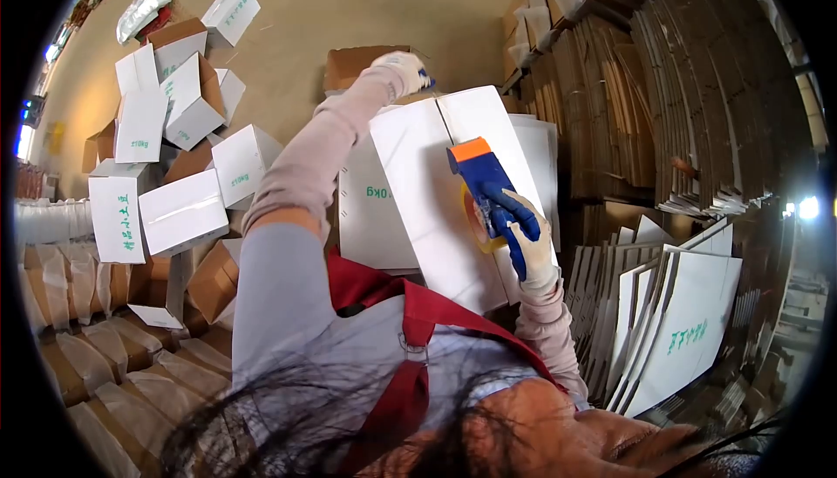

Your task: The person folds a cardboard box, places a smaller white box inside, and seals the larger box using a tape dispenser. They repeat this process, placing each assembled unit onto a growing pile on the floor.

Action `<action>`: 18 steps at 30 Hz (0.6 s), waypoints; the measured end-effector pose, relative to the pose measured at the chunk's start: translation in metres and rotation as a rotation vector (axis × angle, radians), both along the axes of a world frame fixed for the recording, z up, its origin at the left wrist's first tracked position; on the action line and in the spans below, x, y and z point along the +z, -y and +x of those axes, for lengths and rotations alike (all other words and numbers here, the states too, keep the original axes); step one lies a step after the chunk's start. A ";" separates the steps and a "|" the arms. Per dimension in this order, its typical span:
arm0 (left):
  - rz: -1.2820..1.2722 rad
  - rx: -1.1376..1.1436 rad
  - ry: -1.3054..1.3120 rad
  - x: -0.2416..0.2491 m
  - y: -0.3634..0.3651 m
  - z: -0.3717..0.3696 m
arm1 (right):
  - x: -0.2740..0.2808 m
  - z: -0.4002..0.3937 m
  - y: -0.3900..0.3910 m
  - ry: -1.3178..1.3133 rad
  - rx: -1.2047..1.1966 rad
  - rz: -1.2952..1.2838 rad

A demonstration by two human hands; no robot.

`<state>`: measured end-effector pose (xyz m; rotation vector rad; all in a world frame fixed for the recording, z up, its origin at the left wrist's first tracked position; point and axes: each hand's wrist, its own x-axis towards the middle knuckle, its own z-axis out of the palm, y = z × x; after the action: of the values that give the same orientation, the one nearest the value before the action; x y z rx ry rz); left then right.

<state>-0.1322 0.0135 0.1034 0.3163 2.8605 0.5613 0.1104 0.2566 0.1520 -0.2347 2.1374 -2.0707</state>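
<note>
In front of me a white carton [410,160] lies at a slant, with a seam running lengthwise along its upper face. My right hand [532,247], in a white and blue glove, is closed around a blue and orange tape dispenser [478,173]. The dispenser rests over the carton's seam, a yellowish roll of tape showing at its side. At the far end of the carton is my left hand [401,68], also gloved. Its fingers curl down at the carton's end, partly hidden from view. Beneath the carton sits another white carton [375,208] with green print.
A brown open box [349,64] stands beyond my left hand. Loose white cartons [183,208] are heaped on the left, near wrapped brown stacks [131,391]. Flattened cardboard [602,112] is stacked high on the right, with white flat sheets [689,312] leaning below it.
</note>
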 end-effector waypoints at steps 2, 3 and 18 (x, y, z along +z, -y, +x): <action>-0.258 -0.077 0.311 -0.032 -0.011 -0.006 | 0.009 -0.001 0.006 0.025 0.002 0.037; -0.266 -0.085 0.306 -0.044 -0.001 -0.004 | 0.013 0.000 0.009 0.098 -0.014 -0.066; -0.160 0.102 -0.123 -0.020 -0.082 0.041 | -0.017 0.236 -0.148 0.149 0.056 0.413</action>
<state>-0.0913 0.0951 0.0834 0.1856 3.0310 0.3375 0.3461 0.4042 0.1349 -0.0833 2.3663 -1.5165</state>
